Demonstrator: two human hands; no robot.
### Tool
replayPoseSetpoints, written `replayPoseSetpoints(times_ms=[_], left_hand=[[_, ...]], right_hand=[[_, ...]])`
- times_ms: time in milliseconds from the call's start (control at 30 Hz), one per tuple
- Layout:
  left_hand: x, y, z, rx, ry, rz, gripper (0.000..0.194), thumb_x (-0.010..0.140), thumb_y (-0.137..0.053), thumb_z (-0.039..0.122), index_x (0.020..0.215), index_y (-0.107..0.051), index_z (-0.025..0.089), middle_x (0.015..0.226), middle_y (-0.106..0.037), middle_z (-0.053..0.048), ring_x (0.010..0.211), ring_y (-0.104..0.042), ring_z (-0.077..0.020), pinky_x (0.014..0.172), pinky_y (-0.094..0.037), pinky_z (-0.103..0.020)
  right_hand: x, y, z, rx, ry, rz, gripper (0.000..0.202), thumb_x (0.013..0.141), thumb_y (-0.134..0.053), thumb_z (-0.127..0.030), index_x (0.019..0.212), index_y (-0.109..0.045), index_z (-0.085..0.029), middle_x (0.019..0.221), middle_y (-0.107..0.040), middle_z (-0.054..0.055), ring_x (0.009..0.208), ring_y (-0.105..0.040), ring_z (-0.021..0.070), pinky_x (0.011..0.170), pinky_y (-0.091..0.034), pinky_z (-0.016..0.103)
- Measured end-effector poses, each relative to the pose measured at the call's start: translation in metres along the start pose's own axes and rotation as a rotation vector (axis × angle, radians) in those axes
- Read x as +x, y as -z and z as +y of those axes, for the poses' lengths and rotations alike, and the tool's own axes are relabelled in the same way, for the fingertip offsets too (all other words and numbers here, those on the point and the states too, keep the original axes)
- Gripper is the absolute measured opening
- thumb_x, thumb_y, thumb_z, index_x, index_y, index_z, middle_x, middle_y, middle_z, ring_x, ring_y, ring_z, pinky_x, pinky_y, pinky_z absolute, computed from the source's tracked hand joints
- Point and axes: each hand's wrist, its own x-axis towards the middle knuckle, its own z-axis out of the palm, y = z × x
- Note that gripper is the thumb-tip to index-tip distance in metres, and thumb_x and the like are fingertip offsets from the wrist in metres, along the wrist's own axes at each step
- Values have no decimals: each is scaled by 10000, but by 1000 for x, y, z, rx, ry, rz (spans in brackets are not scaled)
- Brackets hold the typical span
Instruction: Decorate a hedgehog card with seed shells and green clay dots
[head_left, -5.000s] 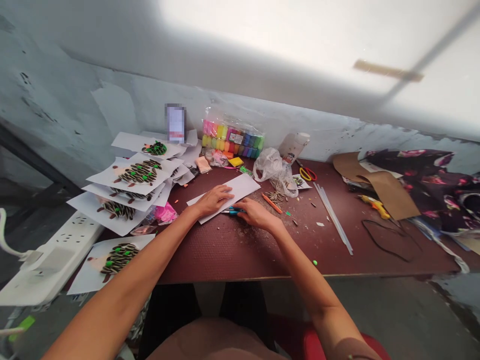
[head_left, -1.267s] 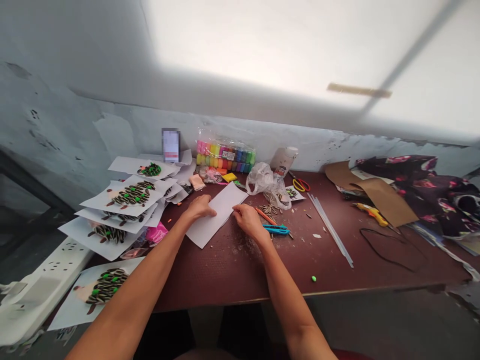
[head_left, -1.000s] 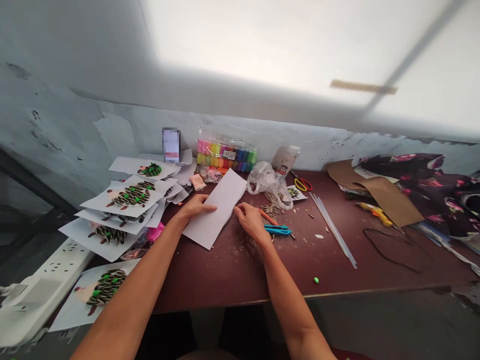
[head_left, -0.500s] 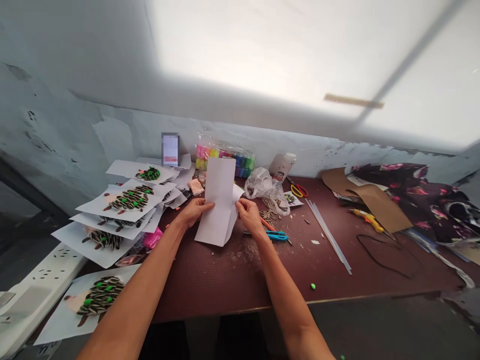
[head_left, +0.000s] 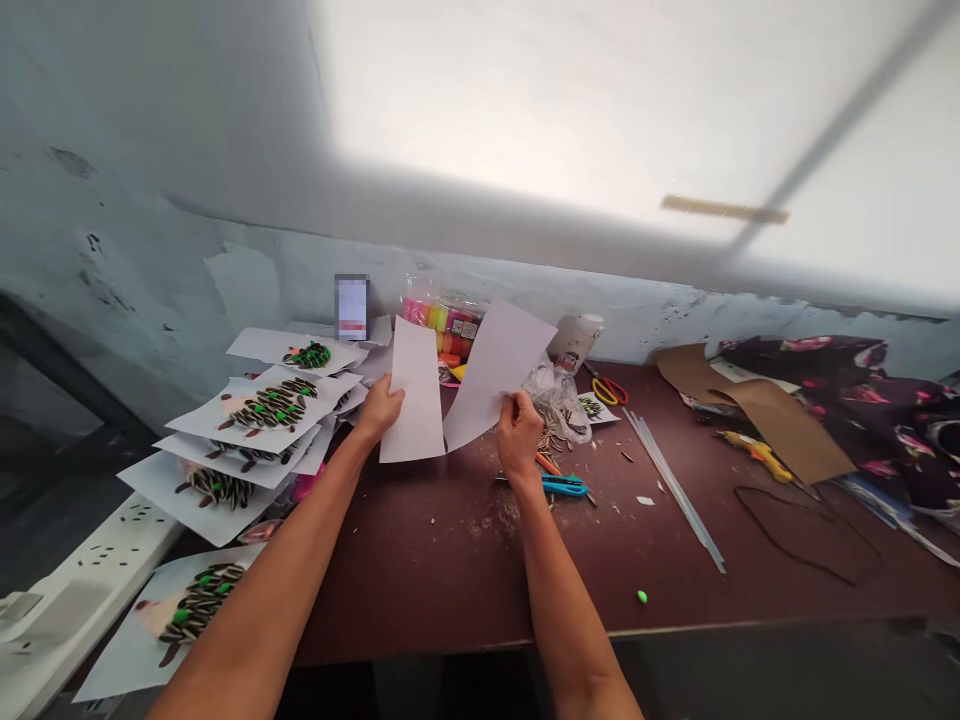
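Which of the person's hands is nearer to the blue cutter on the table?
Right. The right hand is raised just above the blue cutter, holding a paper; the left hand is farther off, across both papers.

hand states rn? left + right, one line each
Left hand: closed on the left paper piece, held up off the table.
Right hand: closed on the right paper piece, also lifted.
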Motion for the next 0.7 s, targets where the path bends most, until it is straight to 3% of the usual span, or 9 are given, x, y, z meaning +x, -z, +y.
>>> replayPoseSetpoints(times_ms=[233,433,567,700], left_hand=[[34,-1,19,410,-36,32,299,755,-502,150,963,-716,158,939,-739,-95,916,-660,-263,792,-484,-298],[41,-4,9,290,3,55,263,731,-543,173,929,-715,158,870,-730,-84,901,-656,-266,770,-477,-283],[44,-11,8,50,-35,-81,322,740,-558,226,1018,-699,147,939,-739,-75,949,-653,-262,833,-498,-300],[50,-12,22,123,-87,49,537,682,-649,178,1215,-636,120,1206,-685,-162,1196,-574,-339,1035,-434,-408]], right_hand=[[3,15,8,19,-43,160,246,942,-396,-396,756,-413,-237,639,-466,-42,613,-393,141,612,-313,265],[8,27,11,21,-123,320,273,935,-397,-446,752,-406,-243,653,-480,-16,663,-430,162,633,-352,276],[9,24,17,121,-188,236,269,906,-420,-471,772,-424,-238,687,-517,-4,682,-462,161,633,-383,269],[4,13,19,345,-287,38,275,832,-509,-476,886,-504,-206,800,-633,41,720,-557,172,643,-443,269]])
